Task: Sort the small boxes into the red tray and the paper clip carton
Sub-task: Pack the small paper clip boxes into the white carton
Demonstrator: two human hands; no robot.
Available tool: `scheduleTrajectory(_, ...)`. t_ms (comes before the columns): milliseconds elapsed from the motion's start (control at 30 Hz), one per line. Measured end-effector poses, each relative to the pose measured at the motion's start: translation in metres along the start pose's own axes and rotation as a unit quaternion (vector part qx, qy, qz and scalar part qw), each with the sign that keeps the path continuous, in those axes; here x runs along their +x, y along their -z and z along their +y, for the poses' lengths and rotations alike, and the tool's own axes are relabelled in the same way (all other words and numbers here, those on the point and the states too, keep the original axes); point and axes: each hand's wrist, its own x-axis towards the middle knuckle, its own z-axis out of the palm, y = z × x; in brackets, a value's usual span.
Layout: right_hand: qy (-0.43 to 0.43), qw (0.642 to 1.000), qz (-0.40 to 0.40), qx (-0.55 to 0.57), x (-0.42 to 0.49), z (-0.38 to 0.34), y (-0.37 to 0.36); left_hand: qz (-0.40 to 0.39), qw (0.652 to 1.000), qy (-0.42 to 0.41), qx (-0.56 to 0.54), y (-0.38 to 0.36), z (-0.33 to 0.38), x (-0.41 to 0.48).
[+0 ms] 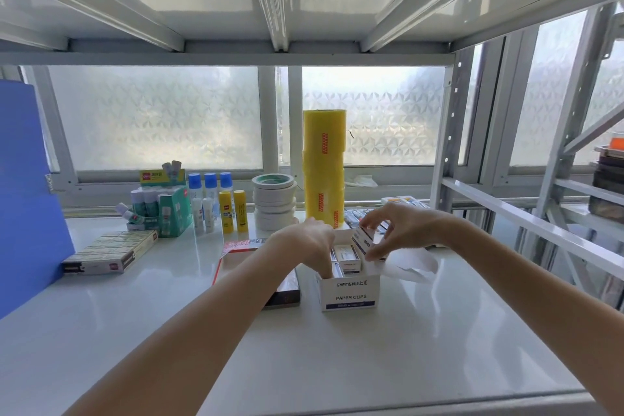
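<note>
A white paper clip carton [351,294] marked PAPER CLIPS stands open on the white shelf, with several small white boxes [347,258] upright inside it. My left hand [309,245] reaches into the carton's left side, its fingers down among the boxes; whether it grips one is hidden. My right hand [395,230] pinches a small white and blue box [363,238], tilted, just above the carton's far right corner. The red tray [236,248] lies left of the carton, mostly covered by my left forearm.
A crumpled white paper [412,265] lies right of the carton. Behind stand a tall yellow film roll [324,165], stacked tape rolls [274,201], glue sticks [233,211] and a green glue box [169,209]. A flat staple pack [111,252] and a blue folder [27,196] are at left.
</note>
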Motion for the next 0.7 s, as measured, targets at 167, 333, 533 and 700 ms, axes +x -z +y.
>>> scheduleTrajectory(167, 0.036, 0.998, 0.045, -0.021, 0.0034, -0.0071, -0.0048, 0.006, 1.000, 0.001, 0.006, -0.0006, -0.0013, -0.0028)
scheduleTrajectory(333, 0.032, 0.997, 0.050, -0.045, 0.0076, -0.0082, -0.0067, 0.006, 1.000, 0.000, 0.000, -0.0015, -0.0041, -0.0023)
scheduleTrajectory(533, 0.016, 0.999, 0.033, -0.034, 0.0085, -0.0082, -0.0061, 0.000, 1.000, -0.006, -0.012, -0.0012, -0.0063, -0.0016)
scheduleTrajectory(700, 0.004, 0.999, 0.014, -0.037, 0.0097, -0.0096, -0.0036, -0.012, 1.000, 0.003, -0.019, -0.0004, -0.0055, 0.0002)
